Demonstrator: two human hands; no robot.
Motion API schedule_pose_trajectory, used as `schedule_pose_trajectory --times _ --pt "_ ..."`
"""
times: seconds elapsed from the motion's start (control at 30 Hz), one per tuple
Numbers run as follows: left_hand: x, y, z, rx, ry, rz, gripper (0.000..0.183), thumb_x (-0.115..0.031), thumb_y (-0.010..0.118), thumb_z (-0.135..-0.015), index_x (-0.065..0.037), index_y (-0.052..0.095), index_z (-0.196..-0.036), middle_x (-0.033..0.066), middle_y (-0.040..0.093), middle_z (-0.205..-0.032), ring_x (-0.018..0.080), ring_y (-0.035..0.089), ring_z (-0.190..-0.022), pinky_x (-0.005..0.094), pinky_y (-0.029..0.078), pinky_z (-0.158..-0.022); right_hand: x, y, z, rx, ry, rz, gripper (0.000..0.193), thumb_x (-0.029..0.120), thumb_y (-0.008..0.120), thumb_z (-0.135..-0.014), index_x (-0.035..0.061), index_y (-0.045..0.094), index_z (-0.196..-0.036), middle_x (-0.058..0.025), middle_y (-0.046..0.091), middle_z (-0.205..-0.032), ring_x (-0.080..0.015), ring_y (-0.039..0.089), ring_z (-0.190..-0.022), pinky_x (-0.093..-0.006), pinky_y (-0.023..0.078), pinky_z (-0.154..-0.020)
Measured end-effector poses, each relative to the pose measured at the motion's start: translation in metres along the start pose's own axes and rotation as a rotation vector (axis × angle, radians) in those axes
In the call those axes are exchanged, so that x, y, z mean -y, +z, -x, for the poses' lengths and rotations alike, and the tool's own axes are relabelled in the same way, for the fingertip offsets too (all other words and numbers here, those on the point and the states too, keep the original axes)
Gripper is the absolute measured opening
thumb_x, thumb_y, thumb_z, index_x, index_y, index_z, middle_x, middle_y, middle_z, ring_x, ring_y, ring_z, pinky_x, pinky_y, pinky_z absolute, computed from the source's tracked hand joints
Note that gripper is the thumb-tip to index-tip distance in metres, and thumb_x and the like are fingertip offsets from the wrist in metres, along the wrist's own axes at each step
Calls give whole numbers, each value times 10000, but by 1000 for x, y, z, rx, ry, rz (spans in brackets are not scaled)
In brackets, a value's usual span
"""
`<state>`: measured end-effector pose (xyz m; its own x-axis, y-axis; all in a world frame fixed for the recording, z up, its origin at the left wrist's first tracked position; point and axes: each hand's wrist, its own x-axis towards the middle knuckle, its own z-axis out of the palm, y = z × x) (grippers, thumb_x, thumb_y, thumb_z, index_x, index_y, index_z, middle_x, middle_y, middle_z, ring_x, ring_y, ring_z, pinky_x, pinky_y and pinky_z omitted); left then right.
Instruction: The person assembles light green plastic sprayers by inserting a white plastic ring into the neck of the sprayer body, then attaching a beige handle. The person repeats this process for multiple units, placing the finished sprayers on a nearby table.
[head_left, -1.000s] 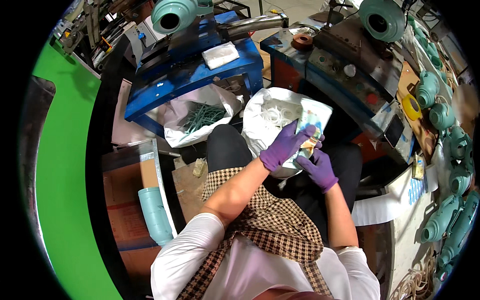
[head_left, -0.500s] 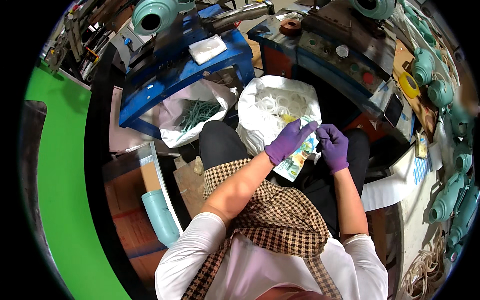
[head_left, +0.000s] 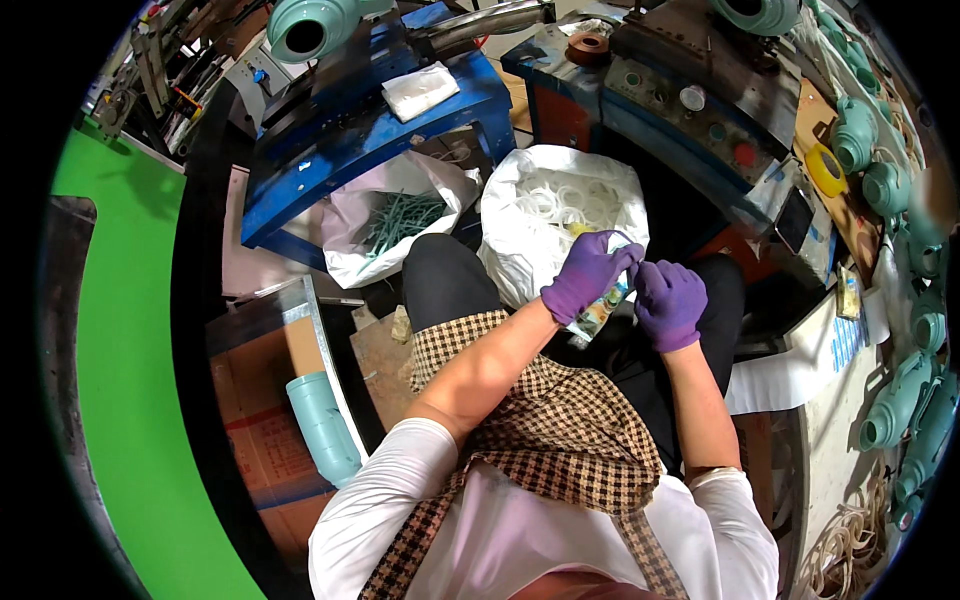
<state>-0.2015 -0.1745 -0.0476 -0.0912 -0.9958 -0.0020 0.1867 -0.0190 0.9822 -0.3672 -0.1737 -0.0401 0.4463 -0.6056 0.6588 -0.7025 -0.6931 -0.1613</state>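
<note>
Both hands wear purple gloves and meet in front of the white sack, above my lap. My left hand [head_left: 588,272] is closed round a small printed packet [head_left: 600,310], white with blue, green and orange patches. Its lower part hangs below my fingers and the rest is hidden by the hand. Close beside it, my right hand [head_left: 670,303] has its fingers curled in, with the fingertips almost against the left ones. What they pinch, if anything, is hidden. Just beyond the hands stands the open white sack [head_left: 505,225] of translucent white rings [head_left: 570,203].
Left of that sack, another bag [head_left: 350,265] holds thin green strips [head_left: 400,222]. A blue metal bench [head_left: 350,150] and a machine with a button panel [head_left: 690,110] stand ahead. Several teal metal parts [head_left: 850,135] line the right side. A teal cylinder [head_left: 322,425] lies at left.
My left fingers have curled in and cover more of the packet, which shows less below them. My right hand has turned and moved slightly down. The view has shifted a little.
</note>
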Motion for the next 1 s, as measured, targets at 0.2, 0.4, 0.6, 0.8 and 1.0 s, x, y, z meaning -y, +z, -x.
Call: schedule_pose_trajectory --times 0.2,0.4,0.6,0.8,1.0 --pt "-4 -17 -20 -324 -217 400 193 -195 654 -895 -4 655 -927 74 642 -740 182 643 -639 301 536 -603 14 -1 -3 -118 -253 -207 241 156 771 -728 140 666 -943 -5 530 -670 -206 546 -588 -359 392 -548" --pt "-19 -57 -29 -467 -55 440 291 -293 624 -965 -2 636 -991 81 645 -808 184 638 -682 319 546 -639 23 3 -4 80 -17 -405 329 247 809 -783 76 658 -1019 -65 591 -716 -267 609 -660 -391 475 -606" --pt "-24 -44 -15 -459 52 518 307 -326 618 -993 -20 637 -1013 78 646 -813 182 639 -690 321 546 -650 24 28 3 214 319 -562 337 254 757 -868 21 692 -1102 -163 702 -911 -395 674 -866 -411 536 -780" --pt "-35 -30 -10 -378 123 487 328 -347 538 -1034 -32 617 -1079 86 665 -916 196 670 -827 341 563 -758 14 43 16 350 571 -1087 228 115 705 -919 -9 696 -1111 -58 729 -897 -156 675 -792 -306 532 -740" --pt "-38 -14 4 -253 385 -40 319 -261 495 -1066 -23 613 -1241 54 679 -1129 153 644 -1027 283 505 -929 15 31 12 199 898 -1463 147 60 684 -948 -12 711 -1073 -7 702 -914 -55 615 -783 -232 501 -680"
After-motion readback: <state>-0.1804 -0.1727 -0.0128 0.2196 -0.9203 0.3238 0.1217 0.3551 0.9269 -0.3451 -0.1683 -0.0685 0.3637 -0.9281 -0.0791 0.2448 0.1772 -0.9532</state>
